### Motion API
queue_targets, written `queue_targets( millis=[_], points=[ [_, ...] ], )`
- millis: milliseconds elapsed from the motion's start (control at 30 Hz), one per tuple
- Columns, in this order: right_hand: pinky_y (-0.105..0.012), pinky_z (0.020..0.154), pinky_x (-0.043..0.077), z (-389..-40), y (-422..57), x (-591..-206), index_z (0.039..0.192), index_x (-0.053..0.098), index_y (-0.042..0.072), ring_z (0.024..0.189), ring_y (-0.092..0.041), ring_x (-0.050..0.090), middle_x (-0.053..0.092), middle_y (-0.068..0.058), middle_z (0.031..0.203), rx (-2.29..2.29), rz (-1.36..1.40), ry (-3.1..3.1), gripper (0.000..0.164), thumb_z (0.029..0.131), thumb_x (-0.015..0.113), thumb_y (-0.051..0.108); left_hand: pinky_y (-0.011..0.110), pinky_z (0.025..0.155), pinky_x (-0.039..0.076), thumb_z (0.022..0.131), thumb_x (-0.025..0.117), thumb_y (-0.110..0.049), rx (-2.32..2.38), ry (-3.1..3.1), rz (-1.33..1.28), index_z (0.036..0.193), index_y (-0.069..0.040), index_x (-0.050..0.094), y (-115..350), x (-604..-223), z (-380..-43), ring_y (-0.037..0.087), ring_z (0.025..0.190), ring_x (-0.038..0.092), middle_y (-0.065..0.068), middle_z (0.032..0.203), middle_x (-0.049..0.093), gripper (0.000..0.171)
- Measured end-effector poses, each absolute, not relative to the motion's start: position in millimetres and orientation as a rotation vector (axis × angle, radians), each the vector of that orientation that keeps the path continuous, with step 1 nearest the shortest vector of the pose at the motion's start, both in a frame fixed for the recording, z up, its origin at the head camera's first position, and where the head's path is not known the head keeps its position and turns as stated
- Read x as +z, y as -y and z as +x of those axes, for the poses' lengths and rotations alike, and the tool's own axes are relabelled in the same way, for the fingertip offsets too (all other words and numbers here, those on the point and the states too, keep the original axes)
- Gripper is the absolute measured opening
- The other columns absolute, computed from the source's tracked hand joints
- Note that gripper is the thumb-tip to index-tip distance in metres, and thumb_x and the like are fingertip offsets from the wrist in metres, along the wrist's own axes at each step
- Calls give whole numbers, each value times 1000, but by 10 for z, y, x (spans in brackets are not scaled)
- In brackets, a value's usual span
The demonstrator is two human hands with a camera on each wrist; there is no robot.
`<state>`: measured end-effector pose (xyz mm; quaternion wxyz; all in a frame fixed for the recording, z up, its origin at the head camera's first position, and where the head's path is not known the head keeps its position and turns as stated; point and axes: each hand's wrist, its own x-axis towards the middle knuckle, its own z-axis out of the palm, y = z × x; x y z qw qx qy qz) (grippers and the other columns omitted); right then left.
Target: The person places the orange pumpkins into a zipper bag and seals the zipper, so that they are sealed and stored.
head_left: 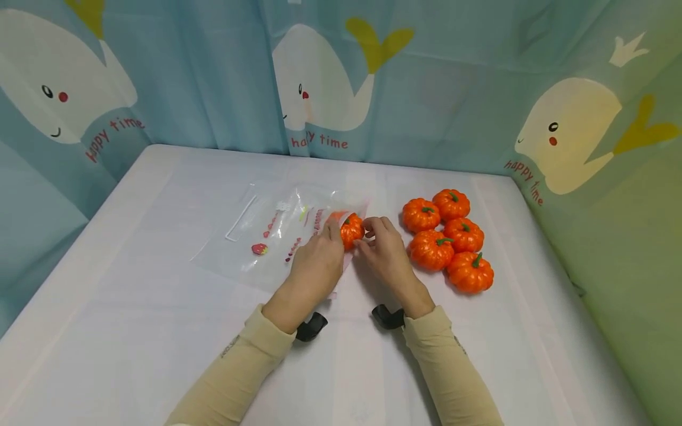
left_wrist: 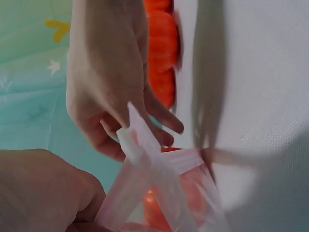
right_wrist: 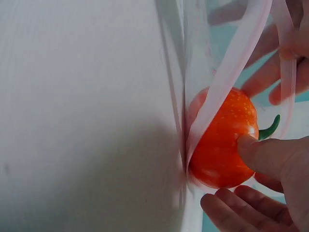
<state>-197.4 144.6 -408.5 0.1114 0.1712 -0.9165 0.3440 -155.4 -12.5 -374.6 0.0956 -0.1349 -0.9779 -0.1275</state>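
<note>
A clear resealable plastic bag with pink edging and printed strawberries lies flat on the table. My left hand grips its rim at the mouth, fingers behind the plastic in the right wrist view. In that mouth sits a small orange toy pumpkin with a green stem, partly covered by the pink strip. My right hand is at the pumpkin's outer side. Its thumb rests against the pumpkin while the fingers extend loosely below. In the left wrist view, the bag's rim partly hides the pumpkin.
Several more orange pumpkins stand grouped on the white table, just right of my right hand. A blue curtain with whale prints hangs behind the table, and green cloth runs along its right side.
</note>
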Motion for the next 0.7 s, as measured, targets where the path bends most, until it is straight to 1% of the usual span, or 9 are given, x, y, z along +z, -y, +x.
queue_targets(
  millis=[100,200,300,400,500,633,700],
  points=[
    [-38,82,59,-1979,-1430,-4086,112,58,-4,95,-30,65,58,-20,105,1078,515,2672,33,85,75,4,43,63,59,92,69,-20,-388,2838,-411,129,13,45,99,-3744,-1539,31,81,67,19,108,65,54],
    [-39,86,59,-1979,-1420,-4087,116,59,-4,101,-31,64,58,-20,110,1140,533,2675,35,85,75,4,42,65,59,90,72,-23,-386,2797,-416,125,11,47,81,-3738,-1527,29,82,65,17,102,65,55],
    [-40,91,57,-1975,-1415,-4098,120,59,-5,107,-32,64,59,-20,115,1168,582,2687,38,86,74,4,41,65,59,89,73,-23,-371,2801,-408,126,12,47,77,-3730,-1510,29,82,65,18,106,66,57],
    [-42,95,55,-1977,-1413,-4112,124,59,-7,110,-34,64,59,-22,120,1192,658,2678,39,87,71,1,41,65,60,89,72,-22,-349,2810,-396,128,12,47,82,-3718,-1490,29,86,65,18,111,67,57],
    [-43,97,53,-1987,-1416,-4117,126,59,-7,114,-34,63,60,-22,123,1236,736,2658,37,89,66,-3,41,62,59,90,70,-19,-344,2773,-397,123,11,50,87,-3706,-1483,30,87,65,16,107,67,49],
    [-43,100,52,-1997,-1424,-4109,128,59,-4,118,-32,62,61,-19,125,1277,784,2667,36,92,62,-4,40,57,57,88,67,-14,-360,2708,-411,109,5,55,87,-3690,-1487,30,78,62,10,89,63,31],
    [-42,101,51,-1997,-1425,-4109,127,60,-2,119,-31,62,61,-17,125,1290,795,2691,35,92,61,-3,38,57,55,86,67,-13,-341,2684,-425,105,3,57,86,-3687,-1483,30,77,61,9,86,61,26]
  ],
)
